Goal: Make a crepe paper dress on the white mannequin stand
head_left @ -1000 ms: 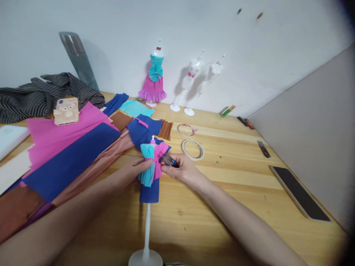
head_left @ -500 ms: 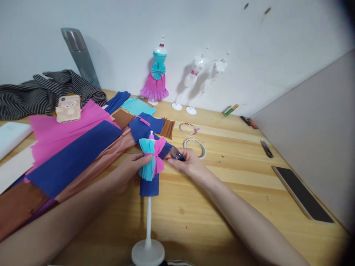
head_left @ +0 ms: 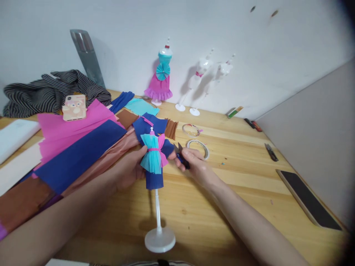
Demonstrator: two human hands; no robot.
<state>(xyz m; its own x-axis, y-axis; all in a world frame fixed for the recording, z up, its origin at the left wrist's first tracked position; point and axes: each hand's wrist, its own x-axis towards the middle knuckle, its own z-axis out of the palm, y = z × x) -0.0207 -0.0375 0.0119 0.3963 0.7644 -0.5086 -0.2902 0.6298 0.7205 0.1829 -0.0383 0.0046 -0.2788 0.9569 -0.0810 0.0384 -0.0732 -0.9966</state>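
Observation:
A small mannequin on a white stand wears a dark blue paper skirt with a teal and pink pleated top tied by a pink band. My left hand is closed around its back at the waist and holds it upright. At the mannequin's right side my right hand is closed on small blue-handled scissors, whose blades point toward the dress's right edge.
Sheets of pink, blue, brown and salmon crepe paper cover the left of the wooden table. A phone lies on them. Two tape rolls, a dressed mannequin, two bare ones, snips and a dark tablet lie around.
The mannequin has been tipped upright, its base now stands further right. My right hand with the scissors stays at the dress's right side; the view has shifted slightly.

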